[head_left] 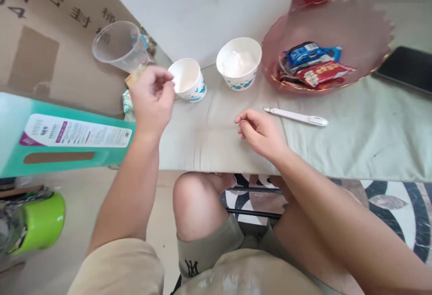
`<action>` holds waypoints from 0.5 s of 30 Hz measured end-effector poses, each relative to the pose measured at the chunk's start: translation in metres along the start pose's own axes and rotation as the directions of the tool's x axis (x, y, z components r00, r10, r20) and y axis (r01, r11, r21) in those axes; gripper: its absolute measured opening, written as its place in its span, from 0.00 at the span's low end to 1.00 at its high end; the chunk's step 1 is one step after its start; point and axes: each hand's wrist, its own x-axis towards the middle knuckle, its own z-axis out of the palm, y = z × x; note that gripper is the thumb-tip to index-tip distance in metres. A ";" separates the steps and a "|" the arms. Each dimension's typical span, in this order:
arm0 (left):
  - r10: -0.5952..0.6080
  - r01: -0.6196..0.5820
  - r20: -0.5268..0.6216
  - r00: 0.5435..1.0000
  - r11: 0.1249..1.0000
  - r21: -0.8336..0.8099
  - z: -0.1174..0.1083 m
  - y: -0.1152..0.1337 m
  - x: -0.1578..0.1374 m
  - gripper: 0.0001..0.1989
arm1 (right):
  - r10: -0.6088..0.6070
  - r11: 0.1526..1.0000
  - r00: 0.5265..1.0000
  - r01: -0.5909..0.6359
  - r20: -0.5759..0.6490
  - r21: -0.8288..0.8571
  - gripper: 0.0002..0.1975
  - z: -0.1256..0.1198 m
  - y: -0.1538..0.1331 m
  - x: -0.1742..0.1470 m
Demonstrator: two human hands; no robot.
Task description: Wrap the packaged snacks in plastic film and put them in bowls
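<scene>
My left hand (152,99) is raised at the left rim of a white paper cup (195,89) with blue-green leaf prints. Its thumb and fingertips are pinched together; whatever they hold, if anything, is too small to make out, and I cannot tell whether they touch the cup. A second paper cup (239,77), with something white and crumpled inside, stands to the right. My right hand (259,133) rests on the pale cloth (216,142) in front of it, fingers loosely curled, nothing visible in them. Just beyond that hand lies a slim white tool (297,117) with a metal tip.
A pink scalloped bowl (364,29) holds blue and red snack packets. Beside it lies a black phone (407,70). A clear plastic tub (118,45) stands behind my left hand, near a large cardboard box (74,56) and a green-and-white carton (67,140). A lime-green bin (43,221) is on the floor.
</scene>
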 end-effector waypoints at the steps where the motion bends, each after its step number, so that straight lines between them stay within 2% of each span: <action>1: 0.023 -0.014 -0.106 0.994 0.996 0.088 -0.020 -0.023 -0.009 0.06 | -0.008 1.000 1.000 0.008 0.016 -0.013 0.09 0.007 -0.001 0.000; 4: -0.061 0.143 -0.272 0.960 0.945 0.293 -0.062 -0.079 -0.023 0.12 | -0.039 0.997 0.996 0.043 0.084 -0.057 0.10 0.031 -0.006 0.001; 6: -0.069 0.145 -0.198 0.978 0.906 0.397 -0.071 -0.099 -0.021 0.20 | -0.040 0.995 0.991 0.052 0.125 -0.089 0.10 0.046 -0.007 0.004; 9: -0.090 0.095 -0.033 0.995 0.901 0.424 -0.066 -0.108 -0.008 0.33 | -0.017 0.989 0.984 0.043 0.175 -0.142 0.11 0.065 -0.008 0.009; 10: -0.102 0.095 -0.006 0.995 0.907 0.410 -0.061 -0.110 -0.004 0.34 | -0.013 0.986 0.982 0.043 0.188 -0.159 0.10 0.070 -0.008 0.011; 15: -0.129 0.113 0.030 0.991 0.943 0.314 -0.047 -0.119 0.006 0.20 | -0.028 0.981 0.978 0.066 0.205 -0.181 0.10 0.079 -0.007 0.017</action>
